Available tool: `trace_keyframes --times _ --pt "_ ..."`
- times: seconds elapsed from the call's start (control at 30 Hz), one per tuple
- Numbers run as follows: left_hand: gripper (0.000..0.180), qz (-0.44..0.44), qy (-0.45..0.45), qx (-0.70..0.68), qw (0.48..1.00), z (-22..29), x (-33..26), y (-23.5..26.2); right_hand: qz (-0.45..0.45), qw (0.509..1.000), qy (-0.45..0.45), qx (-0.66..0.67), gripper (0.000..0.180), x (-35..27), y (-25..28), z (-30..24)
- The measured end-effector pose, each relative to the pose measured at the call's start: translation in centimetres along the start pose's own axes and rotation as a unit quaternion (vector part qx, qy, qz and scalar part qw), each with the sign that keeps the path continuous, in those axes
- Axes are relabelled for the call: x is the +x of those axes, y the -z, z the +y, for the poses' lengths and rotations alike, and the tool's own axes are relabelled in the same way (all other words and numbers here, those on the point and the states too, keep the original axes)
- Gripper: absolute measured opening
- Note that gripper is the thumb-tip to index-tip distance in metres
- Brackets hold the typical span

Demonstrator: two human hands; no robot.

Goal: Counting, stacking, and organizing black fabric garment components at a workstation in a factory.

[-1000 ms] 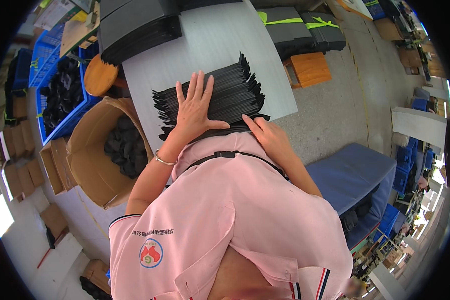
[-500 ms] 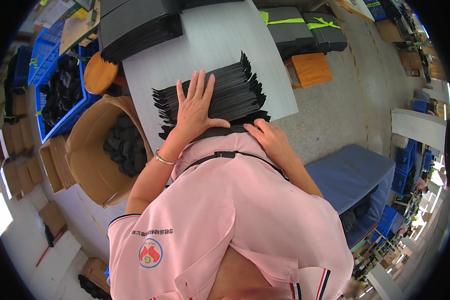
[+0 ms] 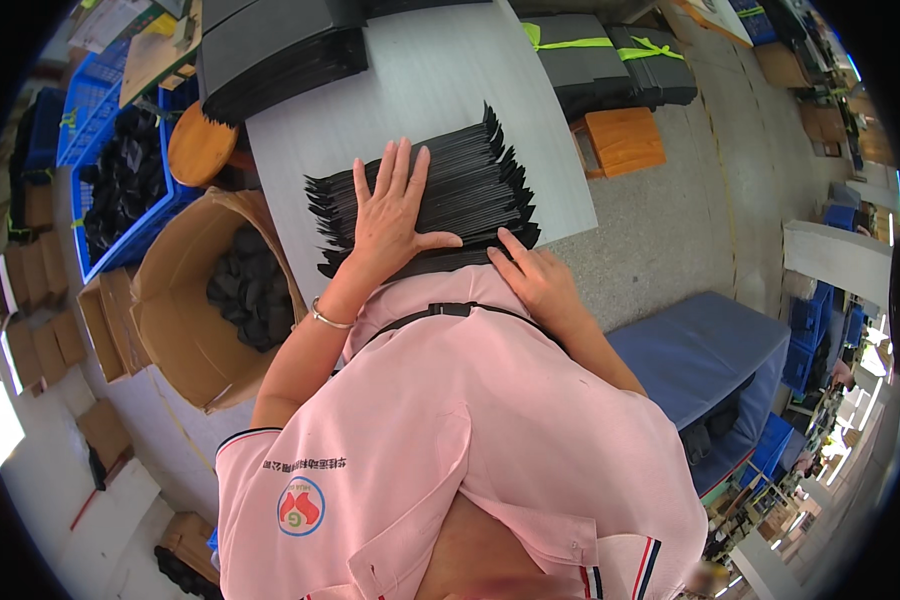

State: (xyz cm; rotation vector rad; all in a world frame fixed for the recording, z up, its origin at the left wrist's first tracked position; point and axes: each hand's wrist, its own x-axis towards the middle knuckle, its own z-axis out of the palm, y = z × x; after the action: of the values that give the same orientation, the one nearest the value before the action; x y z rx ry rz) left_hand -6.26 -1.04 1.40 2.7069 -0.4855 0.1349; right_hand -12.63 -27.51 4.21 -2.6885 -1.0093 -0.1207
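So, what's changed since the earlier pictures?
The right hand shifted slightly rightward at the near right corner of the black pieces; its fingers drew back, then reached forward again. No clear grasp or release shows. The left hand stays spread flat on the pieces.

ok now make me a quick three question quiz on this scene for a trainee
1. Which hand lies spread over the fanned stack of thin black pieces?
2. True or false: the fingertips of the right hand are at the stack's near right corner.
3. What colour are the tie strips around the dark flat bundles beyond the table?
a) red
b) yellow-green
c) white

Key:
1. The left hand
2. True
3. b
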Motion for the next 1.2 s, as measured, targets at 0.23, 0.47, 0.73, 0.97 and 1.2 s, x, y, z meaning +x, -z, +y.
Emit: trace_keyframes --times 0.23,0.47,0.73,0.97,1.2 --pt "0.131 -0.001 0.001 0.003 1.000 0.0 0.1 0.0 -0.010 0.999 -0.005 0.045 0.046 0.3 0.1 0.2" --pt "0.132 -0.005 0.004 0.004 1.000 0.0 0.1 0.1 -0.031 0.997 -0.055 0.053 0.055 1.7 0.4 -0.5" --pt "0.129 -0.018 0.013 -0.001 1.000 0.1 0.1 0.2 0.001 0.996 -0.045 0.073 0.044 1.4 0.0 -0.4" --pt "0.113 0.017 0.004 0.023 1.000 0.1 0.1 -0.3 0.028 0.996 -0.055 0.069 0.037 1.1 -0.5 -0.2" --pt "0.114 0.019 0.004 0.025 0.999 0.1 0.1 -0.4 0.020 0.999 -0.031 0.022 0.037 0.8 -1.0 0.1"
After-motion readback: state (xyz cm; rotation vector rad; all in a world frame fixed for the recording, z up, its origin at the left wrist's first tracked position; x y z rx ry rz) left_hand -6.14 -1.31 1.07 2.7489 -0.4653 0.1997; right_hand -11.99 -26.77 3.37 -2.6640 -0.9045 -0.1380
